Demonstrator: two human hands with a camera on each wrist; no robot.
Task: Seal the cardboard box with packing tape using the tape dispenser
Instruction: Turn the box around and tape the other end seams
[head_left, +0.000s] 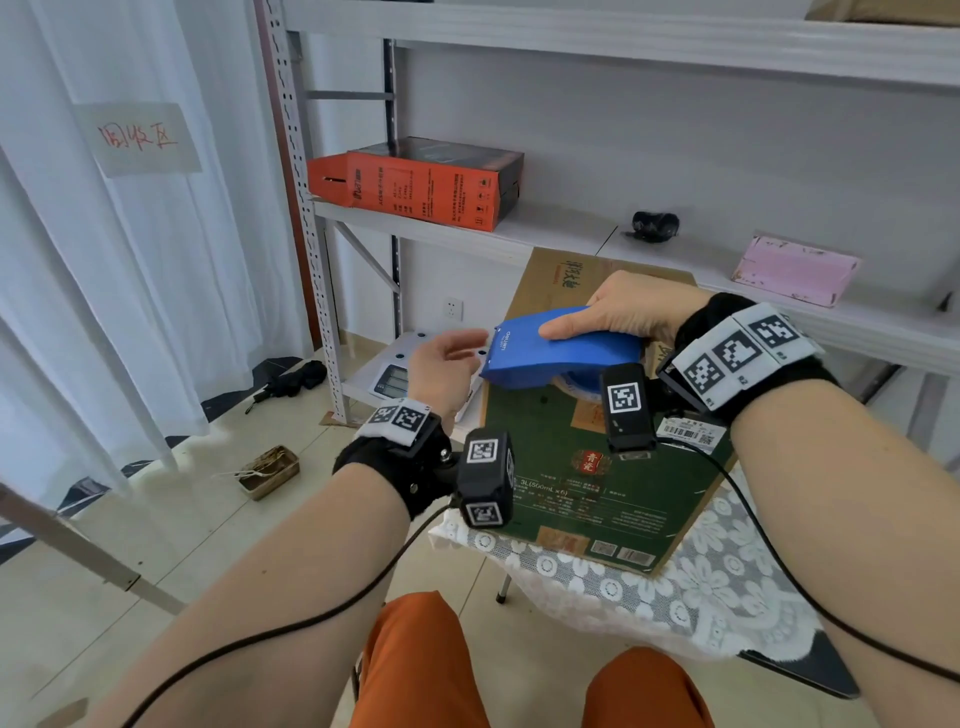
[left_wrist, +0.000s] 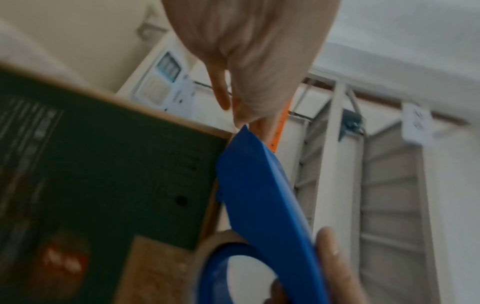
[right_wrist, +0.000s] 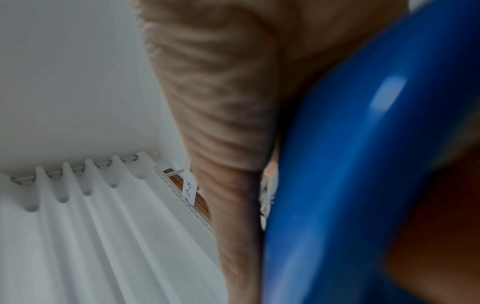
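A cardboard box (head_left: 597, 488) with a green printed side lies on a lace-covered stand. My right hand (head_left: 613, 312) grips the blue tape dispenser (head_left: 561, 353) from above and holds it over the box's far left part. The left wrist view shows the dispenser (left_wrist: 259, 195) with a brownish tape roll (left_wrist: 215, 240) at its base, beside the box (left_wrist: 103, 164). My left hand (head_left: 447, 358) is at the dispenser's front tip, fingers (left_wrist: 259, 61) loosely extended and reaching the tip; any tape between them is too blurred to see. In the right wrist view the dispenser (right_wrist: 350, 164) fills the right side.
The metal shelf unit behind holds an orange box (head_left: 426, 182), a black object (head_left: 654, 224) and a pink box (head_left: 795, 270). A scale (head_left: 395, 379) sits on the low shelf to the left. White curtain (head_left: 104, 260) hangs left; a small tray (head_left: 270, 470) lies on the floor.
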